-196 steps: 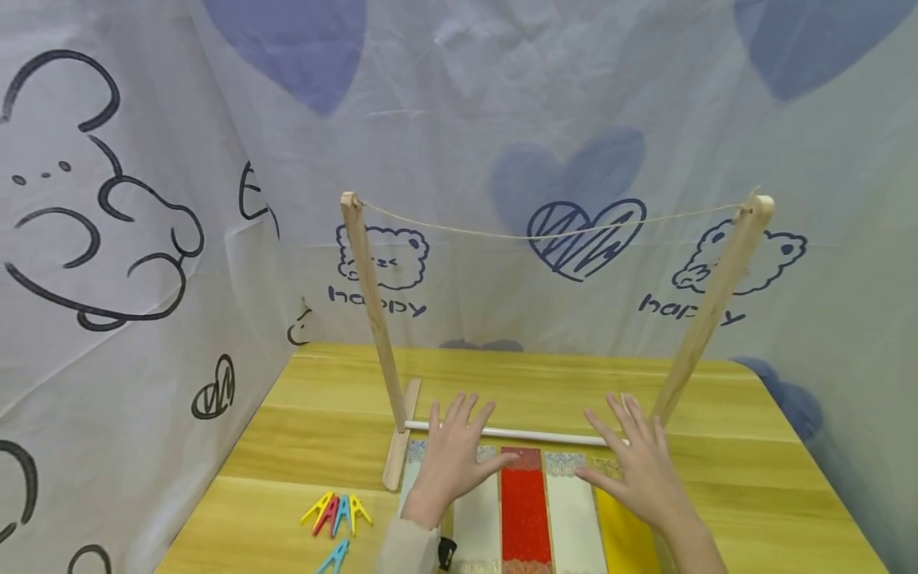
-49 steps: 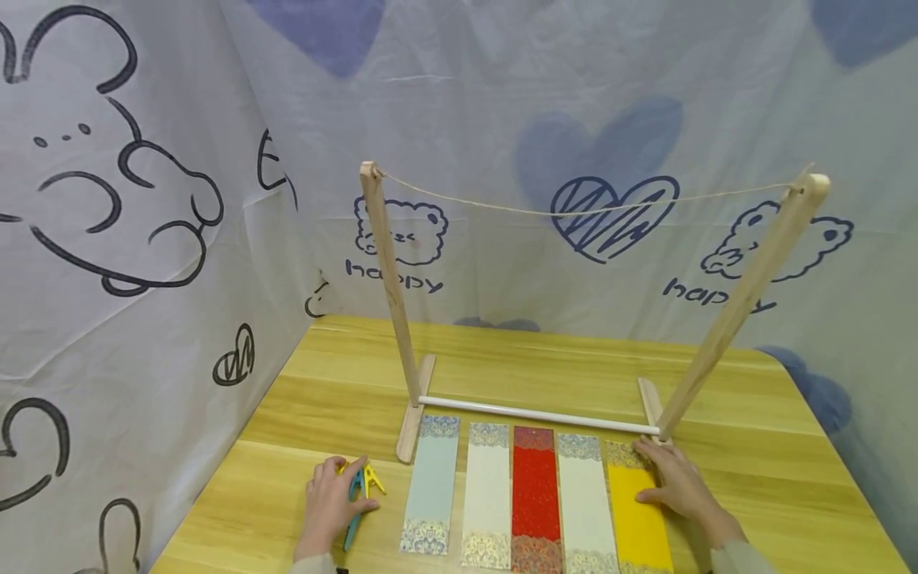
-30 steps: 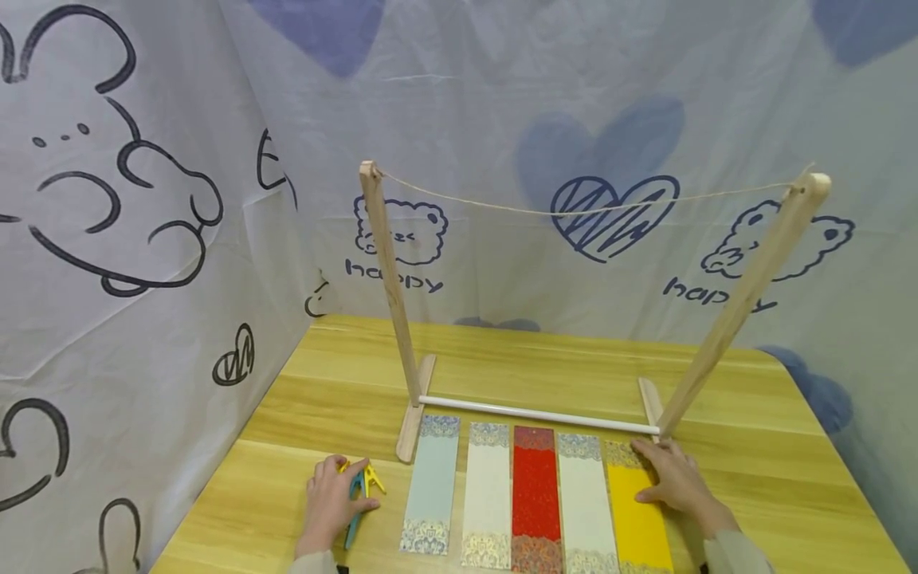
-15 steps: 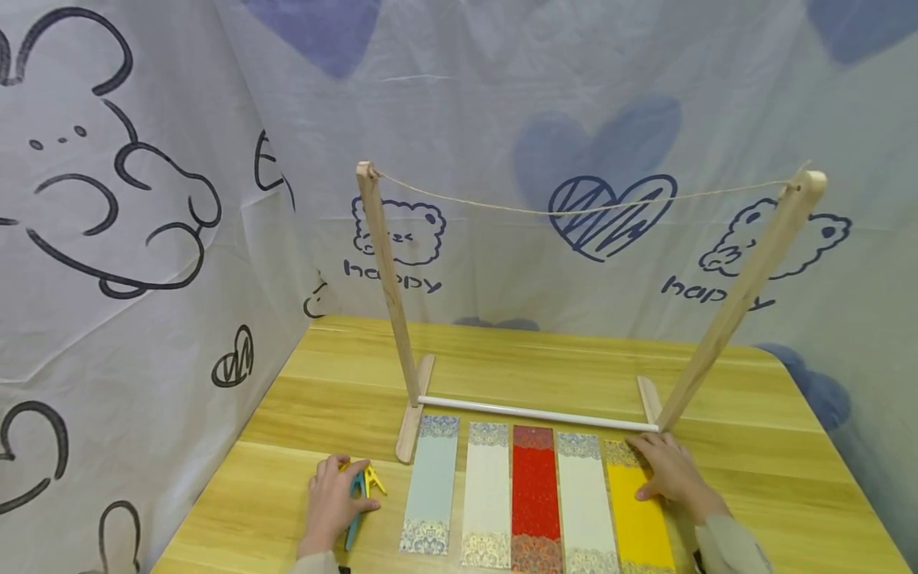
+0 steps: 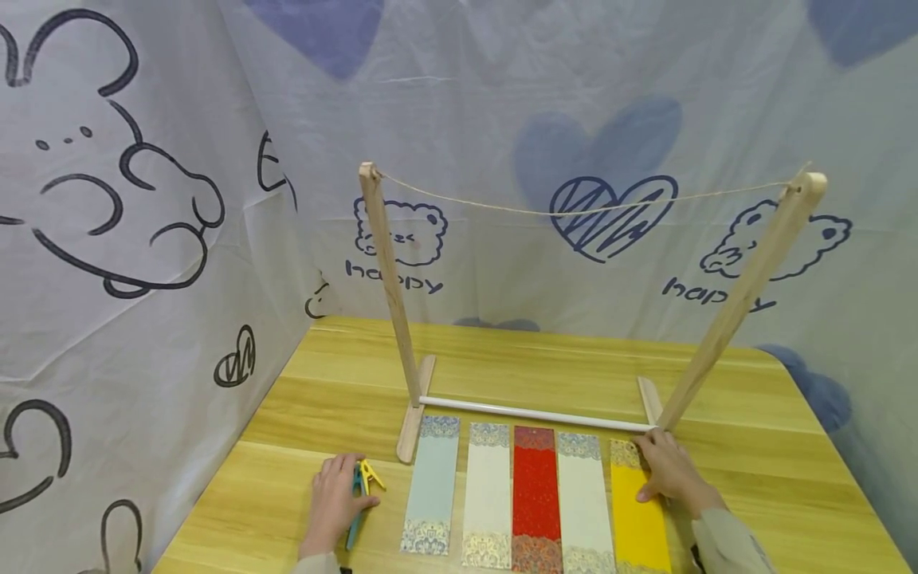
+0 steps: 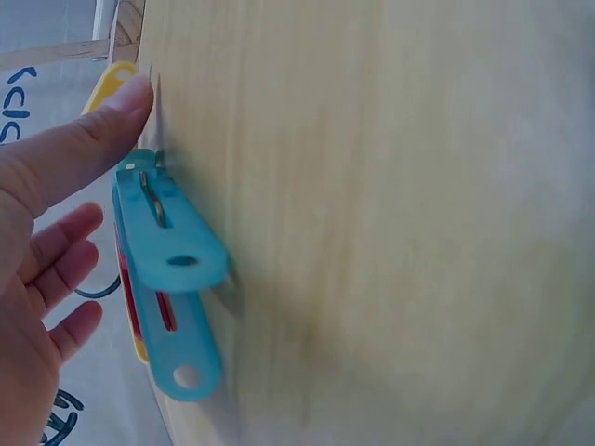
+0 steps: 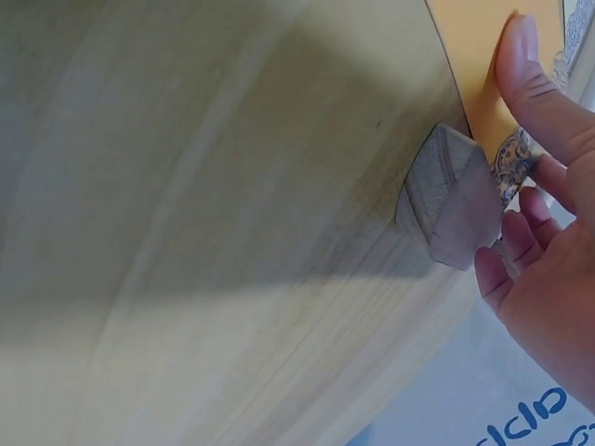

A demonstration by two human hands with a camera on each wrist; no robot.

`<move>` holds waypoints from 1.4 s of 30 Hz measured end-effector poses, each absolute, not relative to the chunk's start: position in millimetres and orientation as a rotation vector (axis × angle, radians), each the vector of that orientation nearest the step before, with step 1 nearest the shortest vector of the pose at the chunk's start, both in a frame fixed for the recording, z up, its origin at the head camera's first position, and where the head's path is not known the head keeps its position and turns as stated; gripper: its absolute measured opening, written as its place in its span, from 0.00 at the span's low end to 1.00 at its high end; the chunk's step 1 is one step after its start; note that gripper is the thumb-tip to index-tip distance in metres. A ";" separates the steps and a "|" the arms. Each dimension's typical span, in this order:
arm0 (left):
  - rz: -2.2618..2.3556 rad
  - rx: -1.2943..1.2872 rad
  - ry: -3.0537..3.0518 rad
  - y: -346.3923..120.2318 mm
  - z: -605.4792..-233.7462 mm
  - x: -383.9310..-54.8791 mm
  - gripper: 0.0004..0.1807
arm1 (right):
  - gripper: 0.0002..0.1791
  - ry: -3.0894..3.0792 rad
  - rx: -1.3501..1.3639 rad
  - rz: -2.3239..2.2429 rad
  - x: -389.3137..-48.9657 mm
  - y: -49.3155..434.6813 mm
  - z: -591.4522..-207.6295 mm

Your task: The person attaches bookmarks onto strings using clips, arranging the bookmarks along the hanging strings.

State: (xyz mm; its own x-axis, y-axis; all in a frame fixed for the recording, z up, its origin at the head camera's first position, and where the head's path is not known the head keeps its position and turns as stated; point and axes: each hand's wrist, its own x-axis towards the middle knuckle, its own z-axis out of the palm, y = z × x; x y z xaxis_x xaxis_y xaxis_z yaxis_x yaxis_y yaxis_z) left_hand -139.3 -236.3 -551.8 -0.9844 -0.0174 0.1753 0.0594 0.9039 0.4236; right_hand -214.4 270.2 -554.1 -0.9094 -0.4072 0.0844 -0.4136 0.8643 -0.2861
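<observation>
On the left, my left hand [image 5: 333, 496] rests over a cluster of plastic clothespins, its thumb stretched out beside a blue clothespin [image 5: 354, 526]. A yellow clothespin [image 5: 369, 477] pokes out past the fingers. In the left wrist view, blue clothespins [image 6: 172, 228] lie by the thumb, with the other fingers loosely bent behind; red and yellow parts are mostly hidden. My right hand [image 5: 674, 472] touches the right edge of a yellow strip of card [image 5: 638, 518] with lace-patterned ends. The right wrist view has the thumb over the yellow card [image 7: 479, 65], beside a wooden foot [image 7: 446, 200].
A pale blue card [image 5: 433, 486], a red card [image 5: 535, 494] and two cream cards lie in a row. Behind them stands a wooden frame with a white bar [image 5: 538, 413] low down and a sagging string [image 5: 502, 209] between its posts. A printed cloth [image 5: 488, 271] hangs behind the table.
Both hands were spread above the table at first, then came down to the clothespins and the yellow card. Lately the yellow card has shifted slightly right and is straighter; the left hand shifted slightly.
</observation>
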 end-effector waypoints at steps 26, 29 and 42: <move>-1.567 0.156 -2.557 -232.0 -549.4 -144.3 0.36 | 0.51 -3.003 0.578 0.964 -210.6 277.9 -558.4; -1.606 0.198 -2.545 -231.8 -548.4 -144.3 0.36 | 0.50 -2.996 0.566 0.972 -209.7 277.8 -558.1; -1.772 0.297 -2.452 -229.7 -545.3 -144.3 0.34 | 0.45 -2.942 0.557 1.034 -209.1 279.5 -560.1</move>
